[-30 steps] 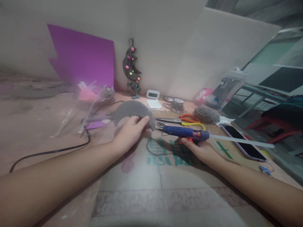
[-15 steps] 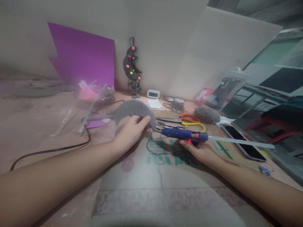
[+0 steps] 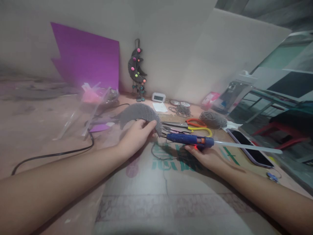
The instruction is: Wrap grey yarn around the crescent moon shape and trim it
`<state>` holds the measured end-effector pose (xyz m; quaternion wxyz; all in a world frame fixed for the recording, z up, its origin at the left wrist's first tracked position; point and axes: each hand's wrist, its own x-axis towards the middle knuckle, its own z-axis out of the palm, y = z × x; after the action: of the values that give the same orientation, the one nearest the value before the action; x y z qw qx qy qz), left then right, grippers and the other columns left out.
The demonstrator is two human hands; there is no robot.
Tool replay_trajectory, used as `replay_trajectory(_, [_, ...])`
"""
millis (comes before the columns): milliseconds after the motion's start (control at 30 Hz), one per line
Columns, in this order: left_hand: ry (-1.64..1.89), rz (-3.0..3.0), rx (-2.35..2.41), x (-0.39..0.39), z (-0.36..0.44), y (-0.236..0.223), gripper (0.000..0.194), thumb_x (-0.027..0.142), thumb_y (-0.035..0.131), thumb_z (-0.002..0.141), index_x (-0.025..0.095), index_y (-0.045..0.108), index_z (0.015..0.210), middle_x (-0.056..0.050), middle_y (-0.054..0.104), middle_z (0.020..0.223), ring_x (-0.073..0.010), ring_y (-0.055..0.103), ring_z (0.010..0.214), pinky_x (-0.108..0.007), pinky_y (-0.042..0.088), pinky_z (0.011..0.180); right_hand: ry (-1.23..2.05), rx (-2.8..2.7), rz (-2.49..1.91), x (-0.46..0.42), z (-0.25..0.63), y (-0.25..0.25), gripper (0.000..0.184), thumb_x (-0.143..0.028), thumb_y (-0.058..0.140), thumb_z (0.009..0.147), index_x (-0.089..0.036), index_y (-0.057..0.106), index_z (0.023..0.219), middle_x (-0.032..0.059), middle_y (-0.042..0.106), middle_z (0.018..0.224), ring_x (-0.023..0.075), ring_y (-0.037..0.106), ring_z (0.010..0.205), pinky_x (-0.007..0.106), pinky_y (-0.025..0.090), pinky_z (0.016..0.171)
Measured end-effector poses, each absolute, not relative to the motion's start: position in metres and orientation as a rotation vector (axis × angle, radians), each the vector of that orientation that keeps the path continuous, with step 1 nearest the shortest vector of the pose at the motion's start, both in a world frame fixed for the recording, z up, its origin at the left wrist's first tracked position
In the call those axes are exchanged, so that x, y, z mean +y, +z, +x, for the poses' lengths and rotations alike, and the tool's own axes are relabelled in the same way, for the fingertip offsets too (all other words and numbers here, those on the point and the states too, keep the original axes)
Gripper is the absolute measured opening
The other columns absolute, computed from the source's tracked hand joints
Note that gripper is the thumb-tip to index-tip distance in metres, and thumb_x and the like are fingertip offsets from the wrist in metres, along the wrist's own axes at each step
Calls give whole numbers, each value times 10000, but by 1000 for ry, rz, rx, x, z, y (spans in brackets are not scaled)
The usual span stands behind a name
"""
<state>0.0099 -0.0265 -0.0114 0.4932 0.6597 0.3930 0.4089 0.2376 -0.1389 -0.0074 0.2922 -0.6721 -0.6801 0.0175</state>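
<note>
Crescent of gray yarn (image 3: 139,112) sits over the middle of the surface (image 3: 46,137), its right end clamped between the thumb and fingers of my left hand (image 3: 137,135). My right hand (image 3: 201,155) grips the blue glue gun (image 3: 183,138) from below, most of its fingers hidden, the nozzle right by that end; I can't tell whether they touch. I judge gluing there the step in hand; next calls for a small dab, fingertips clear of the nozzle.

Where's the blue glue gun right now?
The blue glue gun is just right of centre in the head view, in the right hand, its nozzle beside one end of the gray crescent.
</note>
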Motion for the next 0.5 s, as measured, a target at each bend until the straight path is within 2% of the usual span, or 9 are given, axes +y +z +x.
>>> replay_trajectory(500, [981, 1617, 949, -25, 10, -13, 373, 494, 533, 845, 196, 590, 628, -12, 670, 631, -167, 610, 631, -264, 436, 651, 101, -1833, -1767, -138, 235, -4, 317, -544, 549, 822, -252, 672, 823, 41, 720, 739, 269, 696, 716, 353, 567, 685])
